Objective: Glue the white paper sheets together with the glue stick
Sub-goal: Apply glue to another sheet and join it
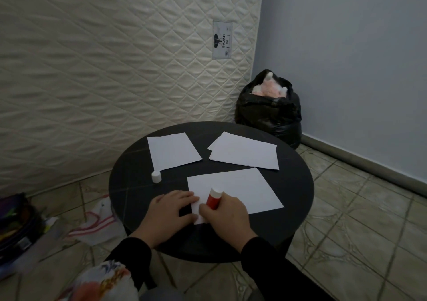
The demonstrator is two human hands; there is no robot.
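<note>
Floral fabric (104, 282), white with orange and dark print, fills the bottom edge and is cut off by the frame, so what it belongs to cannot be told. Just above it, two black sleeves reach forward over a round dark desk (138, 196).

At the near edge of the desk, the left hand (172, 210) lies flat with fingers spread, pressing the left edge of the nearest white paper sheet (240, 190). Touching it on the right, the right hand (225, 215) is closed around a red glue stick (213, 198), which leans over the sheet's near left corner. Its working tip is hidden behind the fingers, so whether it touches the paper cannot be told; a white end points up and away.

A small white cap (156, 176) stands alone on the desk, left of that sheet and apart from it. Farther back lie a second sheet (172, 150) on the left and, on the right, a small stack of sheets (245, 153) with a corner of a lower one peeking out; how many are in it is unclear.

Behind the desk a quilted cream mattress (104, 70) stands upright against the wall. Beside it on the tiled floor sits a black plastic bag (269, 113) with something pale and fluffy poking out, too dim to identify. At the far left, blurred and cut off, lie a dark pouch (18, 222) and a white bag with red stripes (97, 222).
</note>
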